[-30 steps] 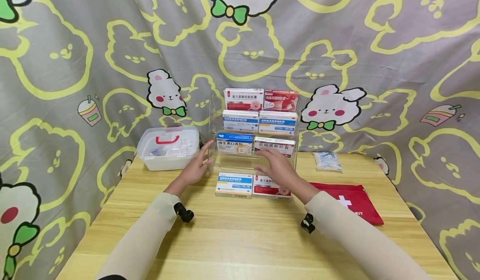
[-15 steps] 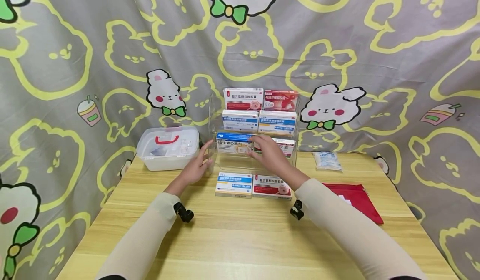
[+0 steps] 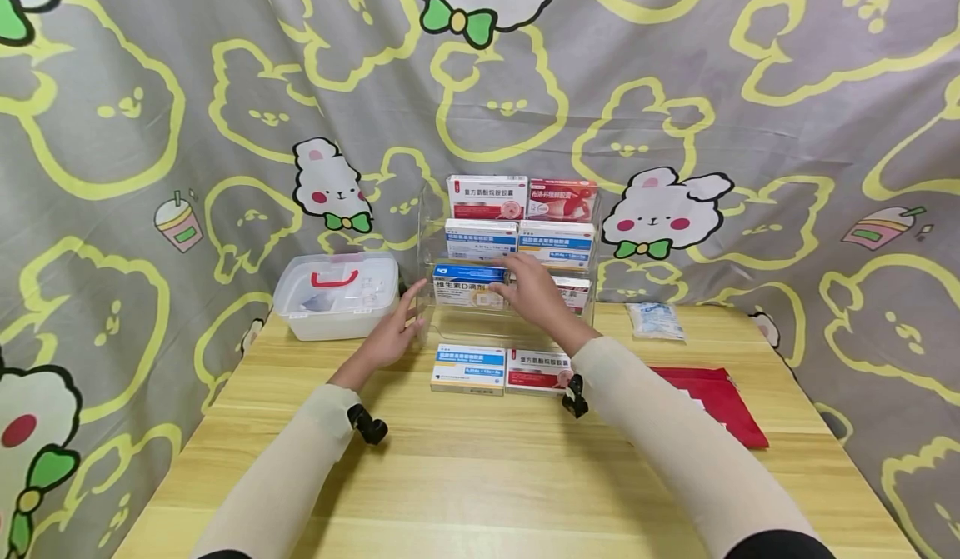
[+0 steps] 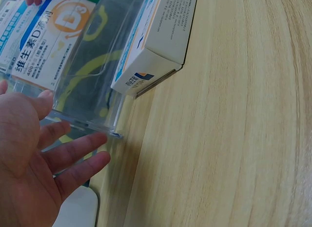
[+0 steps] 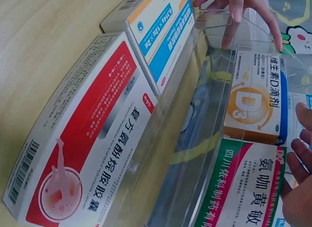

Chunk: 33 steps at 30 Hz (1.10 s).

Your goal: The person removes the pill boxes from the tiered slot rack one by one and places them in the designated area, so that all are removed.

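A clear tiered rack (image 3: 468,326) holds several medicine boxes. My left hand (image 3: 390,334) is at its left side, fingers spread; in the left wrist view these fingers lie straight beside the rack's clear edge. My right hand (image 3: 536,292) is over the third tier, fingertips at the right end of the blue-topped vitamin D drops box (image 3: 467,286). In the right wrist view its loosely bent fingers (image 5: 298,161) show behind that box and the green-and-pink capsule box (image 5: 246,188), which the hand partly hides in the head view. No grip on either box is visible.
On the table before the rack lie a blue-and-white box (image 3: 467,369) and a red-and-white box (image 3: 536,369). A lidded clear plastic case (image 3: 337,296) stands left. To the right are a small plastic packet (image 3: 655,322) and a red pouch (image 3: 720,401). A patterned curtain (image 3: 510,109) hangs behind.
My right hand has moved left and slightly up, from the green-and-pink capsule box to the vitamin D drops box's right end. My left hand has stayed still.
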Tool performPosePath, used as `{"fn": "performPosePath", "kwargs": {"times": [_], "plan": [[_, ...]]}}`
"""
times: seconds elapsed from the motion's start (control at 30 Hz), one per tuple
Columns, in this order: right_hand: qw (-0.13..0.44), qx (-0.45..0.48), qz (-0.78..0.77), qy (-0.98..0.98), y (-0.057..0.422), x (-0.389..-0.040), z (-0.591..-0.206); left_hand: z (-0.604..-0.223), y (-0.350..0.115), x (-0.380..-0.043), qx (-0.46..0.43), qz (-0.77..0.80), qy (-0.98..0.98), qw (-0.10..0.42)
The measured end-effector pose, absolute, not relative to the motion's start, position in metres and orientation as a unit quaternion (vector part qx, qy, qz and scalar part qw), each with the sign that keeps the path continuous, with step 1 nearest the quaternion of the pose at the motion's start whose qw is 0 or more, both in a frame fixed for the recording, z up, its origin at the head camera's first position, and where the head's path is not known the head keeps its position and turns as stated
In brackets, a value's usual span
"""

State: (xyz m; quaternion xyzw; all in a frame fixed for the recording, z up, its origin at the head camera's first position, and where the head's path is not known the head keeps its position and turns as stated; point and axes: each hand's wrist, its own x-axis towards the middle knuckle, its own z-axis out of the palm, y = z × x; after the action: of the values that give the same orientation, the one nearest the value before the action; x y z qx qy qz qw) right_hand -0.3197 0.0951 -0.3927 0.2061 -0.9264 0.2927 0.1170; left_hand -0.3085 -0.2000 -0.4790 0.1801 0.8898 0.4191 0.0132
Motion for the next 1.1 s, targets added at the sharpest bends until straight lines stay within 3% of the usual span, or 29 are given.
{"fn": "performPosePath", "kwargs": {"times": [1.1], "plan": [[0.071, 0.134, 0.334, -0.930, 0.086, -0.329, -0.401, -0.481, -0.202, -0.311, 0.191, 0.423, 0.886, 0.010]]}}
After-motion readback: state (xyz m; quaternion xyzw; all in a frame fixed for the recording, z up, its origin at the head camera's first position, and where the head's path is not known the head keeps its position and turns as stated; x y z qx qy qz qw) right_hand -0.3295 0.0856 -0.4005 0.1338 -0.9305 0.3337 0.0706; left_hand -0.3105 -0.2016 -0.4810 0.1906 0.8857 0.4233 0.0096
